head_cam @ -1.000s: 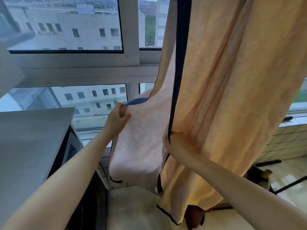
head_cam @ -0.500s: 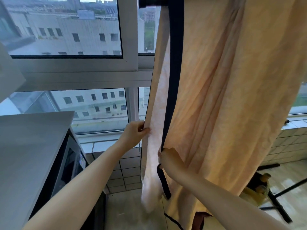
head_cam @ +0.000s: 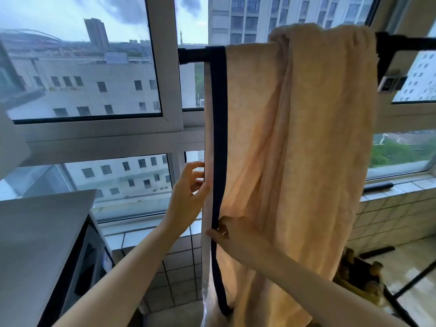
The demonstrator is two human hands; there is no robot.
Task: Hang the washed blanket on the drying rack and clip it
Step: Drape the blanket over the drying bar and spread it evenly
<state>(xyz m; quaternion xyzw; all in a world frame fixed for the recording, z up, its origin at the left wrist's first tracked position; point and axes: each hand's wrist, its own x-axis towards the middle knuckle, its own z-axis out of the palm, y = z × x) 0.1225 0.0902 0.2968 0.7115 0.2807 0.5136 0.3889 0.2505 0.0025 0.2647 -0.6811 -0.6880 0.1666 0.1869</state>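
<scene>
Blanket (head_cam: 295, 138) is on our rack (head_cam: 191, 55); right grip (head_cam: 230, 232) pinches the trim (head_cam: 219, 138) at seven o'clock, left grip (head_cam: 188, 192) released, touching the edge.

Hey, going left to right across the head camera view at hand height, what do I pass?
Grey cabinet top → left hand → navy border → peach blanket → tiled window ledge.

The blanket (head_cam: 295, 138) is soft peach with a faint blotchy pattern. Its edge band (head_cam: 219, 138) is dark navy blue. The drying rack bar (head_cam: 191, 55) is black. The wall tiles (head_cam: 179, 263) are white with dark lines.
</scene>
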